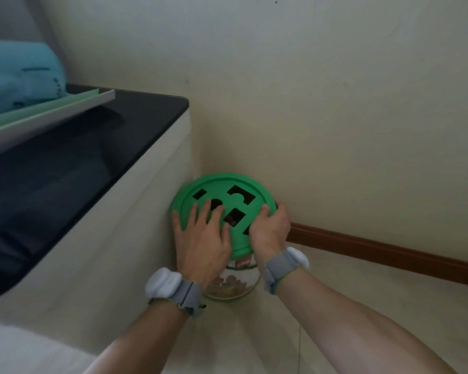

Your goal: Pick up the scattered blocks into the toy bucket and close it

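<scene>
A clear toy bucket point(231, 288) stands on the floor in the corner between a cabinet and the wall. Several blocks show through its lower wall. A round green lid point(222, 184) with shape-sorter cutouts sits on top of it. My left hand point(203, 238) lies flat on the lid's near left part, fingers spread. My right hand point(270, 228) grips the lid's right rim, with the fingers curled over the edge. The bucket's upper part is hidden under the lid and my hands.
A white cabinet point(135, 225) with a dark glossy top stands close on the left, carrying a tray point(65, 112) and folded blue cloth point(19, 74). A cream wall with a brown skirting board point(376, 252) runs behind and to the right. Pale floor lies below.
</scene>
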`<state>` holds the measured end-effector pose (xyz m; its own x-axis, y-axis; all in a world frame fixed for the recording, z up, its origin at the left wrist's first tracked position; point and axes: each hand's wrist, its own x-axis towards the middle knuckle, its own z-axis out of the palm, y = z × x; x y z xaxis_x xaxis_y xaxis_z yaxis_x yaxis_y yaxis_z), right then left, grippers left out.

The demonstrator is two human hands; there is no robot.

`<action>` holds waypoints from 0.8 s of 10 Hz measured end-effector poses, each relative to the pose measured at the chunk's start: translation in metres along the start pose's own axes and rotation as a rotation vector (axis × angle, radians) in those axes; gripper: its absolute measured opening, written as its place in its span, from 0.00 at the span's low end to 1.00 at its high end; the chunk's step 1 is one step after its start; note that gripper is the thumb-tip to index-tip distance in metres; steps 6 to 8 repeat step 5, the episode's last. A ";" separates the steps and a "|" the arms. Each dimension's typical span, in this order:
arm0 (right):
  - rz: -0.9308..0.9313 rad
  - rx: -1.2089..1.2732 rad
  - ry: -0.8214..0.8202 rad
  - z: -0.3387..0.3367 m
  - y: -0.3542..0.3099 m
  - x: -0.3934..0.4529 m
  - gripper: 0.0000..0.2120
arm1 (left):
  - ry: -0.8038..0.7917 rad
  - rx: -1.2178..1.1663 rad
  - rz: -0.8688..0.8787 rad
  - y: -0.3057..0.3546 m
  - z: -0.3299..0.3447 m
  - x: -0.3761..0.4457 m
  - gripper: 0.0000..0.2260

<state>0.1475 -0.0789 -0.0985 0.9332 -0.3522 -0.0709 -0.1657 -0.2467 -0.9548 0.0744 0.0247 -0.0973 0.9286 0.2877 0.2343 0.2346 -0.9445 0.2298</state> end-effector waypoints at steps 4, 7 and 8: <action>-0.020 -0.218 -0.392 -0.015 -0.012 0.023 0.18 | -0.168 0.084 0.042 -0.005 -0.010 0.031 0.26; 0.013 -0.321 -0.446 -0.036 -0.029 0.030 0.23 | -0.367 -0.007 0.016 0.012 -0.032 0.044 0.28; 0.013 -0.321 -0.446 -0.036 -0.029 0.030 0.23 | -0.367 -0.007 0.016 0.012 -0.032 0.044 0.28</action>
